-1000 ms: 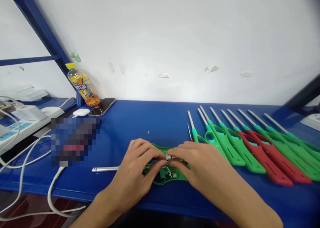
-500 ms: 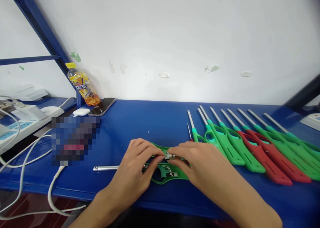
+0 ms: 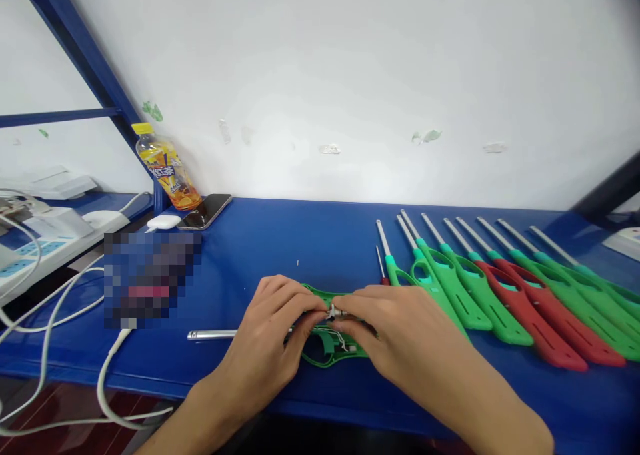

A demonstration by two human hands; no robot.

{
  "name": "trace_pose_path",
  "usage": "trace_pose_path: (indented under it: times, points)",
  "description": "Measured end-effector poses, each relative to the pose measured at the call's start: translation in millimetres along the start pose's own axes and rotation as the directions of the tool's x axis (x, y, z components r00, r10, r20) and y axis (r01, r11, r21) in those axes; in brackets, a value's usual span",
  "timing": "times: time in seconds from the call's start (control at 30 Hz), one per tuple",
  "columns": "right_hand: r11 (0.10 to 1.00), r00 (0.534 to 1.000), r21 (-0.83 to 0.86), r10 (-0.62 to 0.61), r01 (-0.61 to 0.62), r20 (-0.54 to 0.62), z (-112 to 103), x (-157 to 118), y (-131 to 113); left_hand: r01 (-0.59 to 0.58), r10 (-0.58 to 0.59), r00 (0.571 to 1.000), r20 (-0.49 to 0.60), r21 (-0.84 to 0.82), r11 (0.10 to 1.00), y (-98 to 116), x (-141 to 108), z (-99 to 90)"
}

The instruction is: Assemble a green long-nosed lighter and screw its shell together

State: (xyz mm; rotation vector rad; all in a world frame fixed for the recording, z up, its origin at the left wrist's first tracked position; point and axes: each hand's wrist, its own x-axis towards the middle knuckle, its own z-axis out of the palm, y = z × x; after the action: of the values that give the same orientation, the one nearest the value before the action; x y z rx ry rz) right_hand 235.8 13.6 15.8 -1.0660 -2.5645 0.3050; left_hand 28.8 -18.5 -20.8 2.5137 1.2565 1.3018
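Observation:
Over an opened green lighter casing [image 3: 320,358], both hands meet at a small metallic part [image 3: 336,312]. My right hand [image 3: 400,315] pinches this part between thumb and forefinger. Thumb and forefinger of my left hand [image 3: 280,322] are pressed together at the part's left end; what they hold is too small to make out. White wires and a green trigger piece [image 3: 329,342] show inside the lower casing half. The lighter's metal tube [image 3: 213,334] sticks out to the left from under my left hand. The other casing half lies behind the fingers, mostly hidden.
Several green and red long lighters [image 3: 510,302] lie in a row at the right, beside a thin screwdriver [image 3: 381,266]. A tiny pin [image 3: 297,263] rests behind the hands. At the left are a bottle [image 3: 167,168], a phone [image 3: 206,212], white cables and a power strip [image 3: 45,252].
My right hand has shifted slightly left with the metallic part, which has turned a little. My left hand has hardly moved.

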Motion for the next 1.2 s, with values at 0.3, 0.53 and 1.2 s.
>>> trace_pose_path:
  times: [0.3, 0.53, 1.2]
  points:
    - [0.996, 0.998, -0.064, 0.066, -0.065, 0.015, 1, -5, 9, 0.090, -0.092, 0.985, 0.147, 0.022, 0.996, 0, 5, -17.3]
    - [0.986, 0.979, -0.068, 0.158, -0.150, 0.132, -2, -4, 11, 0.135, -0.194, 0.909, 0.369, 0.178, 0.975, 6, -1, -38.7]
    - [0.987, 0.977, 0.019, 0.153, -0.158, 0.150, 1, -19, 21, 0.136, -0.212, 0.847, 0.487, 0.188, 0.973, 10, -10, -21.0]
